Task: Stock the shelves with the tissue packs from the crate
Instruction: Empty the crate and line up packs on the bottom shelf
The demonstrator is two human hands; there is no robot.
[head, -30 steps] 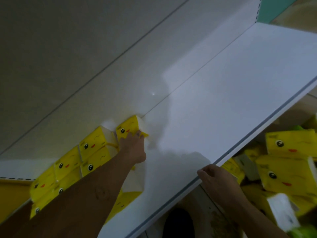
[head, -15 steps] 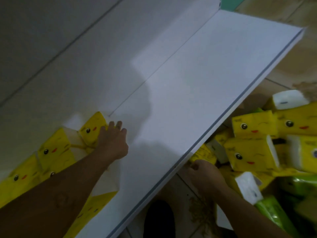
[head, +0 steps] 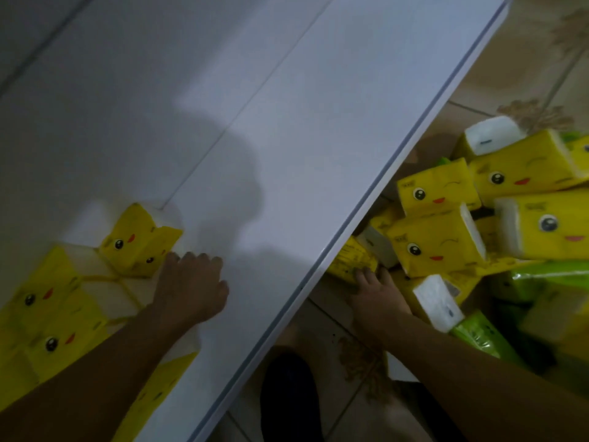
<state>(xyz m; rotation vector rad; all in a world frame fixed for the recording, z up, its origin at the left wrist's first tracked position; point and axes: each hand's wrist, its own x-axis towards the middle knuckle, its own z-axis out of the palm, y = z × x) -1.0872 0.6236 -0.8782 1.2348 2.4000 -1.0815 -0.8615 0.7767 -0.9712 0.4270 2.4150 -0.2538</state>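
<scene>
Yellow face-printed tissue packs (head: pixel 436 247) lie jumbled beside the white shelf (head: pixel 302 154).

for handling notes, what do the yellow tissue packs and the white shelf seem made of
Yellow tissue packs: probably thin printed plastic film, slightly glossy and creased, white tissue showing at the ends. White shelf: smooth flat satin-white panel with a grey front edge; likely painted metal, possibly laminate.

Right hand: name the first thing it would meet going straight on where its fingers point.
The yellow tissue pack lying partly under the shelf edge, just ahead of the right hand. Its fingertips seem to reach it; blur hides whether they touch.
</scene>
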